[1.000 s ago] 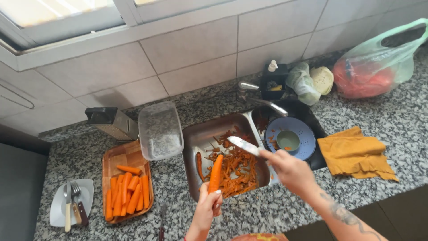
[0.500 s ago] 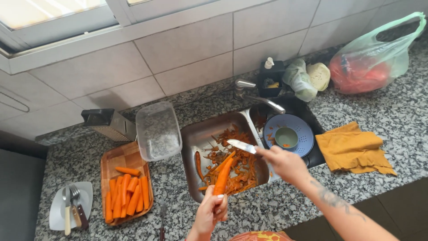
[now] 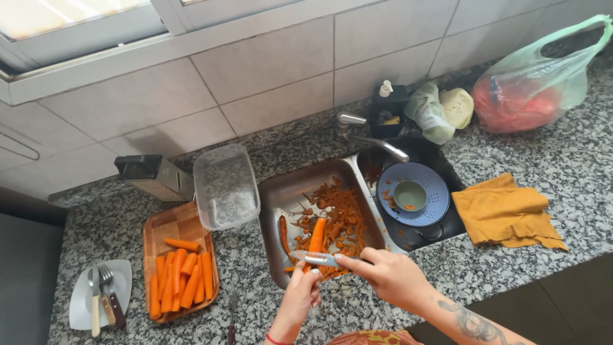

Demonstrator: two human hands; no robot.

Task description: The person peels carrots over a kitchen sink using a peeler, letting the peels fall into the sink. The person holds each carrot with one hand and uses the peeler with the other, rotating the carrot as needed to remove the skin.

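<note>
The right hand (image 3: 389,276) is closed around the handle of a peeler (image 3: 319,258), whose blade lies crosswise against a carrot (image 3: 316,236). The left hand (image 3: 300,299) grips the near end of that carrot from below, holding it tilted so its far end points away over the steel sink (image 3: 271,191). The sink's bottom is strewn with orange peelings (image 3: 341,214), and another carrot piece (image 3: 283,233) lies at their left edge. Right of this basin, under the tap (image 3: 370,135), a second, darker basin holds a blue colander (image 3: 434,191) with a small green bowl (image 3: 410,195) in it. A yellow cloth (image 3: 511,214) lies on the granite counter (image 3: 575,166) just beside that. To the left of the sink sit a clear plastic tub (image 3: 225,186), a metal grater (image 3: 155,177), and a wooden tray (image 3: 167,225) of peeled carrots (image 3: 182,284); further left, a white plate (image 3: 80,297) carries cutlery
</note>
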